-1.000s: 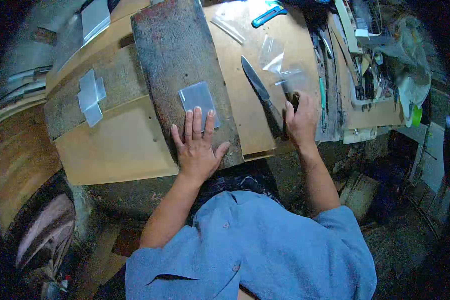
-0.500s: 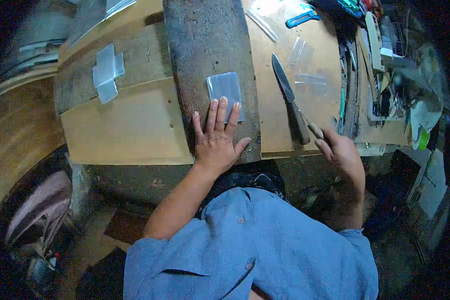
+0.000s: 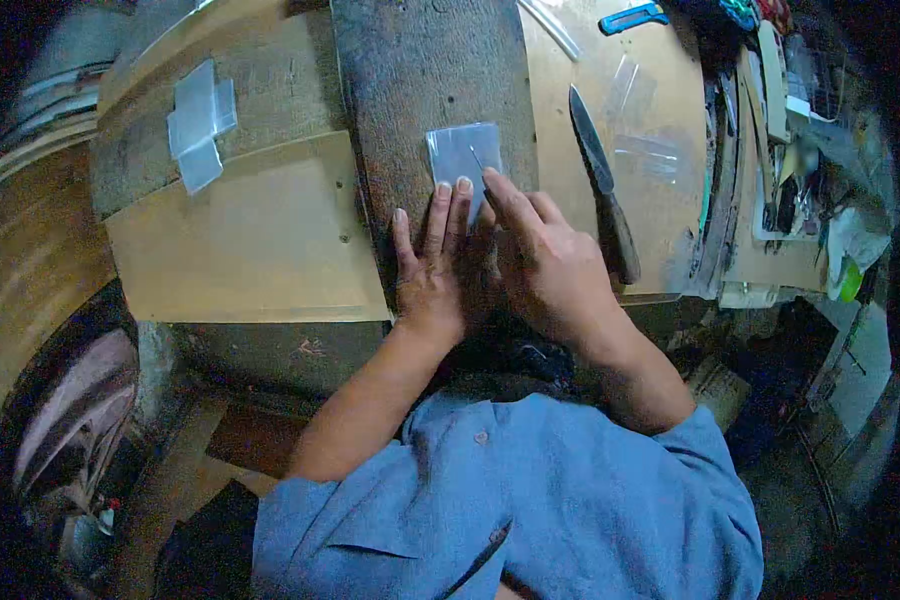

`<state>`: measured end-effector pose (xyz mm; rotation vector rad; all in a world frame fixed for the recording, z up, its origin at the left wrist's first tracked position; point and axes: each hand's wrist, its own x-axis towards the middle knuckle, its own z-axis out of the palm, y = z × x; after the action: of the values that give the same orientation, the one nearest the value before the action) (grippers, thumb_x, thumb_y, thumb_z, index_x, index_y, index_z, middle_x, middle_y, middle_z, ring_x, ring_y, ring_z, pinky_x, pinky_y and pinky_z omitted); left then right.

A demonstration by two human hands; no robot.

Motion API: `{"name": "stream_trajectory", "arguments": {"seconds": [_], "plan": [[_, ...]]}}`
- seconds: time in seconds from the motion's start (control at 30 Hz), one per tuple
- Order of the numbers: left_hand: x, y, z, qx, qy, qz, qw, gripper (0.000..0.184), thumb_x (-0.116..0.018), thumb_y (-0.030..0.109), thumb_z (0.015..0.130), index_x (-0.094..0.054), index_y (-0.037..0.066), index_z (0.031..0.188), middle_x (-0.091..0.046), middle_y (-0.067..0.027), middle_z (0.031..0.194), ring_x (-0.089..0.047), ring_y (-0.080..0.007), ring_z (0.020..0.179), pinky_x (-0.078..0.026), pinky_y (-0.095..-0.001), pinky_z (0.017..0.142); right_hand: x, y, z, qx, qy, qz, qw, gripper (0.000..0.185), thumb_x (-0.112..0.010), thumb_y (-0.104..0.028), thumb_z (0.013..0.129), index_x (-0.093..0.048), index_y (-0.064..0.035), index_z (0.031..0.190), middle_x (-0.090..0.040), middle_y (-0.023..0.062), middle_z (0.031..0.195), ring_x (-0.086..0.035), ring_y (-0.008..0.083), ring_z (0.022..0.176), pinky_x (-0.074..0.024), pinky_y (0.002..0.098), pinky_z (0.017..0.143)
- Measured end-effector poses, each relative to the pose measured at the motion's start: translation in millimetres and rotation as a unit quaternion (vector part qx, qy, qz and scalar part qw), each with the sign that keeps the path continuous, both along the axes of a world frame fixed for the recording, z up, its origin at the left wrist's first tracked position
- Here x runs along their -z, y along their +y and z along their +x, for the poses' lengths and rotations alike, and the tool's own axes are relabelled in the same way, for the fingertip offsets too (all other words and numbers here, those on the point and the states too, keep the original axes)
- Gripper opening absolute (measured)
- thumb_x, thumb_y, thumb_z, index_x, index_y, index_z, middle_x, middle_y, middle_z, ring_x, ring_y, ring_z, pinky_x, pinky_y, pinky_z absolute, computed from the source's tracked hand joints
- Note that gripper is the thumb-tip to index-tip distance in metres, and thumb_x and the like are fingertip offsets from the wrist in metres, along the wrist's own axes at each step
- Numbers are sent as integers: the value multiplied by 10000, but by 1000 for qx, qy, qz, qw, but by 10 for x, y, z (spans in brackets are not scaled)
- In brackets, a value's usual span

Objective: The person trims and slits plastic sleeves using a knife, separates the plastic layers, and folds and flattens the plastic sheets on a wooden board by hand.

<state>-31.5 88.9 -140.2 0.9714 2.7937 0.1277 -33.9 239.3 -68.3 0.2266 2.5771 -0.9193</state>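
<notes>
My left hand (image 3: 432, 275) lies open on a dark wooden board (image 3: 395, 90), its fingertips pressing the near edge of a clear plastic sheet stack (image 3: 453, 148). My right hand (image 3: 562, 262) has come in from the right and is closed on an awl (image 3: 476, 157). Only the awl's thin metal point shows, over the right part of the plastic; its handle is hidden in my fingers. A knife (image 3: 595, 150) with a dark handle lies to the right of the board, apart from both hands.
Folded plastic pieces (image 3: 198, 125) lie to the left on the table (image 3: 240, 240). Clear strips (image 3: 648, 155) and a blue box cutter (image 3: 633, 18) are on the right. Beyond them stands a tray (image 3: 785, 235) with tools. Clutter fills the right edge.
My right hand has moved left from beside the knife, bringing the awl's point over the plastic. My left hand stays on the sheet. The view has shifted slightly.
</notes>
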Motion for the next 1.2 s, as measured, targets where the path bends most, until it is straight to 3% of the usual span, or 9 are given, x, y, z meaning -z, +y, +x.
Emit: {"name": "stream_trajectory", "arguments": {"seconds": [0.07, 0.3, 0.5, 1.2], "plan": [[1, -20, -13, 15, -10, -21, 1000, 677, -396, 465, 865, -217, 166, 1446, -121, -117, 1520, -99, -280, 1404, -85, -612, 1061, 14, -19, -31, 4, -1, 11, 1000, 543, -567, -123, 802, -411, -165, 1321, -567, 167, 1042, -602, 404, 752, -506, 453, 634], [1, -20, -11, 11, -30, -20, 999, 702, -386, 481, 860, -211, 139, 1446, -115, -118, 1522, -81, -279, 1409, -61, -624, 1057, 156, -60, -52, -15, 41, 30, 999, 514, -581, -151, 800, -438, -151, 1293, -562, 136, 1114, -623, 372, 728, -524, 438, 604], [-31, -13, -27, 11, -62, -16, 998, 707, -376, 481, 871, -197, 110, 1446, -145, -89, 1520, -79, -277, 1409, -52, -598, 1075, 125, -55, -107, -23, 37, 43, 998, 510, -590, -149, 787, -459, -132, 1280, -571, 129, 1097, -631, 346, 699, -528, 421, 588], [2, 1, -22, 7, -5, -29, 1000, 703, -374, 469, 867, -201, 106, 1444, -139, -92, 1520, -99, -256, 1406, -62, -568, 1089, 118, -52, -119, -33, 49, 50, 997, 499, -601, -141, 765, -476, -94, 1246, -578, 134, 1056, -631, 335, 694, -536, 392, 578]]}}
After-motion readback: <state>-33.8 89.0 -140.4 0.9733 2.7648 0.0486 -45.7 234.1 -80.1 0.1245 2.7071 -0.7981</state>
